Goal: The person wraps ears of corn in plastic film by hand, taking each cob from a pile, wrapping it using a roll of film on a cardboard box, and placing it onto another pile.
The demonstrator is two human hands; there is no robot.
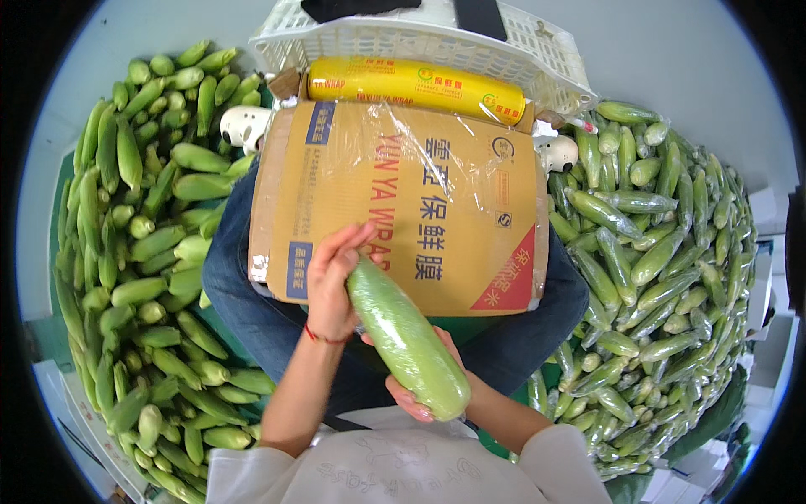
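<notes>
A green ear of corn in its husk (405,334), wrapped in shiny clear film, lies tilted across the space over my lap. Its lower end rests in my right hand (410,398), with the fingers curled around it from beneath; part of that hand is hidden behind the corn. My left hand (333,281), with a red string at the wrist, touches the upper end. Its fingers are stretched out past the tip and are not wrapped around the ear. Just beyond is a brown cardboard box (353,193) whose top is covered in clear film.
A yellow film roll (416,88) lies along the box's far edge, between white dog-shaped figures (245,128). Behind it stands a white plastic basket (537,59) with dark items on its rim. Unwrapped corn (143,290) is heaped left; film-wrapped corn (655,260) is heaped right.
</notes>
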